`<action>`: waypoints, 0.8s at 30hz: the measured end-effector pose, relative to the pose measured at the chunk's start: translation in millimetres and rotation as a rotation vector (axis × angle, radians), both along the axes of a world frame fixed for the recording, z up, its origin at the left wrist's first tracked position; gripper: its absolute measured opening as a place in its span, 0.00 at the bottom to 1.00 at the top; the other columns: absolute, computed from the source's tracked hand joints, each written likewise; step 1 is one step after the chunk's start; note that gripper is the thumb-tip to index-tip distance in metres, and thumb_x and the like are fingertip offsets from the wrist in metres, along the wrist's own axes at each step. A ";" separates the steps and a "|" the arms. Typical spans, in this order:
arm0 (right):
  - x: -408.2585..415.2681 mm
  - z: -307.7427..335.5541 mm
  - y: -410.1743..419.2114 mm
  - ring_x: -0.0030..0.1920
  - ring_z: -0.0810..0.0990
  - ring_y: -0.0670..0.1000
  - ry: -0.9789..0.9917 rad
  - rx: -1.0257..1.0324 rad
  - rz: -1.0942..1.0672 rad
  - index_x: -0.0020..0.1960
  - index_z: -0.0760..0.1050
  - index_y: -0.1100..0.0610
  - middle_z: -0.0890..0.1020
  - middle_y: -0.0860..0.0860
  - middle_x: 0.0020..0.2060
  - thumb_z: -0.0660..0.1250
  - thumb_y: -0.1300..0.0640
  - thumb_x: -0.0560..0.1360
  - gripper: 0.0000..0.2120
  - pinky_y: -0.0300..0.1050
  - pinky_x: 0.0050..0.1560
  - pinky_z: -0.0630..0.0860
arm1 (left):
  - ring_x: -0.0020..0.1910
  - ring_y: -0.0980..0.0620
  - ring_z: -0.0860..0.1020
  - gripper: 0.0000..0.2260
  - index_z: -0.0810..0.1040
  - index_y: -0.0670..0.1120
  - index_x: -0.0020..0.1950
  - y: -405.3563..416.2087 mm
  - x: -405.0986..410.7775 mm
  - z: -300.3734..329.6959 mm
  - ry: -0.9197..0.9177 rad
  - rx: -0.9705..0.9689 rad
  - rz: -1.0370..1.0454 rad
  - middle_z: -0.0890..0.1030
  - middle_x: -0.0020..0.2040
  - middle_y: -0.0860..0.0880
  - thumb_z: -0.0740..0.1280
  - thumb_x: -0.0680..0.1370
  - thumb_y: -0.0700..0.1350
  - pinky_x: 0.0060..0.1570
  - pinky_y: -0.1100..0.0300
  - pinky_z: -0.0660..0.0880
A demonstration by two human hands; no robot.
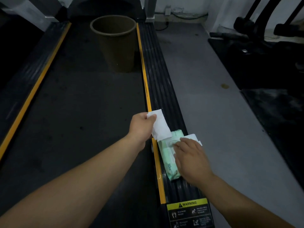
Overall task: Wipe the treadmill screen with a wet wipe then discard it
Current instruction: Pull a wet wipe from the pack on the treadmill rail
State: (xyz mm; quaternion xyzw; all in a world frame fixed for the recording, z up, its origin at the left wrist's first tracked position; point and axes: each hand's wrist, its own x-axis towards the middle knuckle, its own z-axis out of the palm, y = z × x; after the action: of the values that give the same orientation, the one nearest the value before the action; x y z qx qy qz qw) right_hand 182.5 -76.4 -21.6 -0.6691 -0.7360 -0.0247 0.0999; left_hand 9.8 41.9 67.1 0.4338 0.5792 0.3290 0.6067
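I am pinching the wet wipe [160, 127] in my left hand [142, 127] and drawing it straight out, my right hand [190, 157] lying flat and unclenched on the pack [169, 167] to pin it down.

A dim room is shown, floored in grey concrete [213, 99] marked by a small brownish stain [224, 86]. A pale wall [185, 5] carries a socket [167, 11] and cable. Dark equipment [263, 51], possibly another exercise machine, is seen at right.

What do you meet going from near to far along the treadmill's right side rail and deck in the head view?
Warning label → green wet wipe pack under the right hand → white wipe pinched in the left hand → brown bin standing on the belt.
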 end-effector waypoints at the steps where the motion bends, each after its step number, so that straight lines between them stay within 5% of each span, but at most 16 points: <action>1: 2.4 4.5 2.6 0.63 0.79 0.58 0.034 0.031 -0.070 0.56 0.84 0.56 0.84 0.52 0.56 0.63 0.52 0.76 0.15 0.57 0.66 0.72 | 0.54 0.43 0.83 0.07 0.80 0.49 0.47 -0.5 0.9 -0.7 -0.003 -0.002 0.000 0.85 0.52 0.42 0.65 0.84 0.44 0.57 0.39 0.81; 7: 30.0 28.0 9.4 0.60 0.79 0.59 0.539 -0.020 -0.703 0.73 0.70 0.54 0.80 0.55 0.64 0.68 0.54 0.77 0.25 0.57 0.60 0.75 | 0.52 0.47 0.83 0.06 0.80 0.49 0.49 2.5 -1.3 -4.0 -0.015 0.012 0.030 0.84 0.51 0.46 0.65 0.84 0.43 0.54 0.46 0.82; 11: 10.5 35.5 0.8 0.53 0.80 0.52 0.627 0.023 -0.592 0.73 0.71 0.53 0.83 0.49 0.55 0.69 0.54 0.77 0.24 0.51 0.54 0.77 | 0.51 0.49 0.83 0.06 0.79 0.50 0.49 3.4 -2.1 -5.3 -0.026 0.020 0.054 0.84 0.51 0.47 0.65 0.84 0.43 0.49 0.51 0.81; 14: 0.7 27.4 -0.2 0.63 0.76 0.58 0.505 0.042 -0.589 0.75 0.68 0.55 0.79 0.54 0.64 0.69 0.51 0.77 0.28 0.58 0.62 0.75 | 0.51 0.49 0.83 0.06 0.80 0.50 0.49 3.6 -2.9 -4.5 -0.038 0.016 0.060 0.84 0.50 0.47 0.65 0.84 0.43 0.50 0.51 0.81; 16: 4.5 22.4 5.7 0.66 0.75 0.59 0.649 -0.084 -0.710 0.78 0.64 0.56 0.76 0.56 0.69 0.68 0.50 0.78 0.31 0.58 0.65 0.74 | 0.51 0.49 0.83 0.06 0.80 0.50 0.50 3.8 -3.4 -4.0 -0.042 0.010 0.057 0.85 0.51 0.47 0.65 0.84 0.43 0.51 0.50 0.82; 19: 6.2 23.2 3.7 0.59 0.78 0.56 0.682 0.015 -0.671 0.75 0.69 0.56 0.79 0.54 0.63 0.68 0.54 0.77 0.27 0.55 0.59 0.77 | 0.53 0.48 0.83 0.05 0.80 0.50 0.50 3.7 -4.2 -3.8 -0.030 0.018 0.055 0.84 0.51 0.47 0.65 0.84 0.43 0.55 0.47 0.82; 24: -15.2 29.6 -2.3 0.49 0.78 0.43 0.621 0.047 -0.308 0.67 0.76 0.52 0.80 0.45 0.51 0.68 0.55 0.79 0.17 0.47 0.51 0.78 | 0.53 0.47 0.83 0.07 0.79 0.50 0.47 1.1 -4.8 -5.4 -0.018 0.028 0.044 0.84 0.51 0.46 0.65 0.84 0.43 0.57 0.45 0.81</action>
State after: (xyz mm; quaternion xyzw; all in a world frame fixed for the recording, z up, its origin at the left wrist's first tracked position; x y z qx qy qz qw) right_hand 167.2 -78.7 8.0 -0.7455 -0.5601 0.1484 0.3294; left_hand 5.0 43.0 61.7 0.4264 0.5784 0.3541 0.5985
